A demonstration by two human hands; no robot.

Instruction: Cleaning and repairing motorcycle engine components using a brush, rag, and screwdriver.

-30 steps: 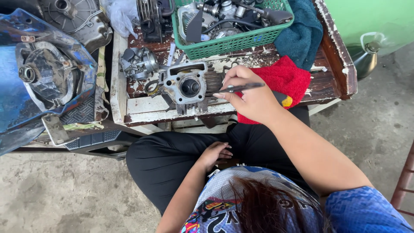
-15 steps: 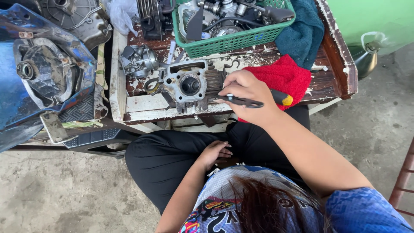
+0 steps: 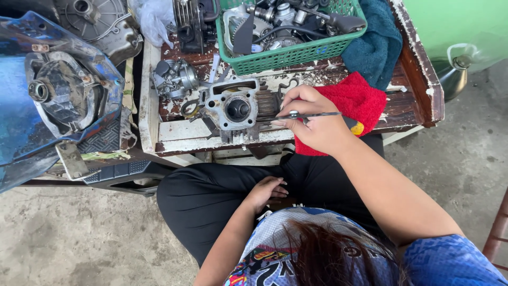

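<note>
My right hand (image 3: 313, 125) grips a thin metal tool (image 3: 312, 114), which lies level across my fingers with its tip toward a grey engine cylinder head (image 3: 236, 109). The cylinder head sits on a worn wooden table (image 3: 180, 139), just left of that hand. A red cloth (image 3: 355, 101) lies under and behind my right hand. My left hand (image 3: 267, 190) rests on my lap against black trousers, fingers loosely curled, holding nothing.
A green basket (image 3: 296, 54) full of engine parts stands at the back of the table, with a teal cloth (image 3: 377, 46) beside it. A carburettor (image 3: 175, 77) lies at the left. A blue motorcycle body (image 3: 21, 127) stands to the left, a metal kettle (image 3: 456, 69) to the right.
My right hand has shifted the thin tool: it dipped below the knuckles and now lies level across the fingers. The left hand has stayed on my lap.
</note>
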